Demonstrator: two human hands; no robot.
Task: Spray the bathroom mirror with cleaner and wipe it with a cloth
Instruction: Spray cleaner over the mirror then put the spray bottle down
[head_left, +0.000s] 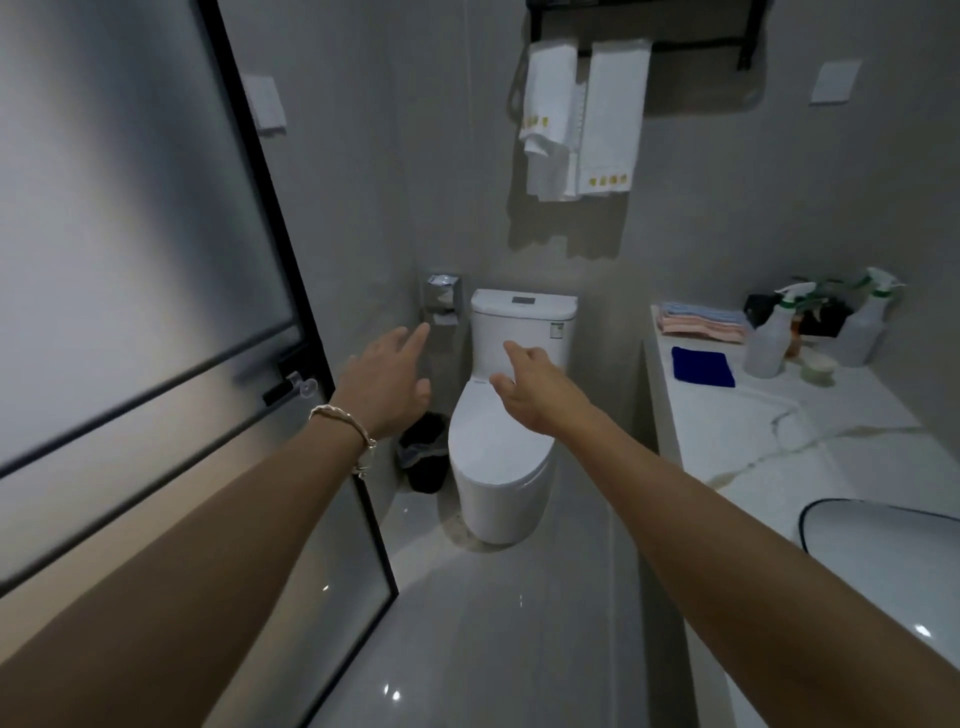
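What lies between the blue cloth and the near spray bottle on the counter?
Nothing: in the head view the counter between the blue cloth and the near spray bottle is bare. Both hands, left and right, are empty and away from it.

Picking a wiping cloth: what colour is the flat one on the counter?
Dark blue cloth, clearest in the head view.

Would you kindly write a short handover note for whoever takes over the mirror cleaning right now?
Left hand: open, empty, held out toward the toilet.
Right hand: open, empty, also held out in front.
Things: two spray bottles and the blue cloth sit on the counter to the right, untouched.
The mirror is not in view.
Done: nothing visible so far.
Left: take a bottle and the cloth, spray the mirror, wipe it.
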